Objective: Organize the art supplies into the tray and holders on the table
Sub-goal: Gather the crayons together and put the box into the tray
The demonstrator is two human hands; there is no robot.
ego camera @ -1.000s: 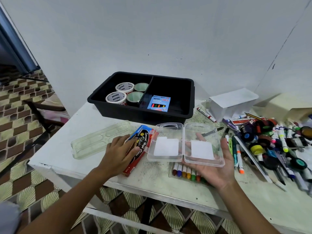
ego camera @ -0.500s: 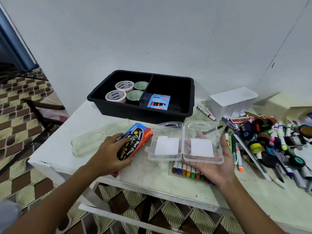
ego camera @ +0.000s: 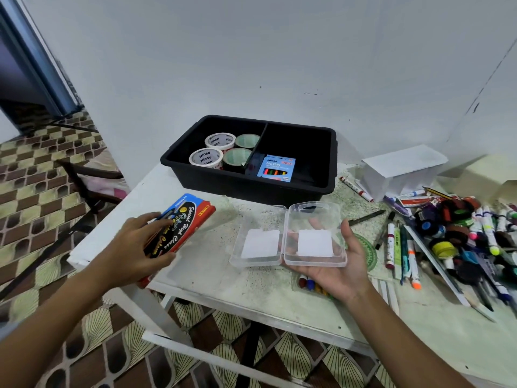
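- The left hand (ego camera: 131,247) has its fingers curled round a red-and-blue crayon box (ego camera: 181,225), held just above the worktop (ego camera: 251,284) near its left edge.
- The right hand (ego camera: 335,264) lies palm up, fingers spread and relaxed, carrying an open clear plastic case (ego camera: 288,236) over the front edge.
- The black tray (ego camera: 251,186) sits at the back edge: tape rolls (ego camera: 221,149) fill its left compartment, a neon pencil pack (ego camera: 275,168) lies in the right.
- Step in hand, I judge: stowing the crayon box.
- Next likely calls for carrying it to the right compartment, beside the pencil pack.
- Loose markers (ego camera: 447,242) crowd the right side, unsorted.
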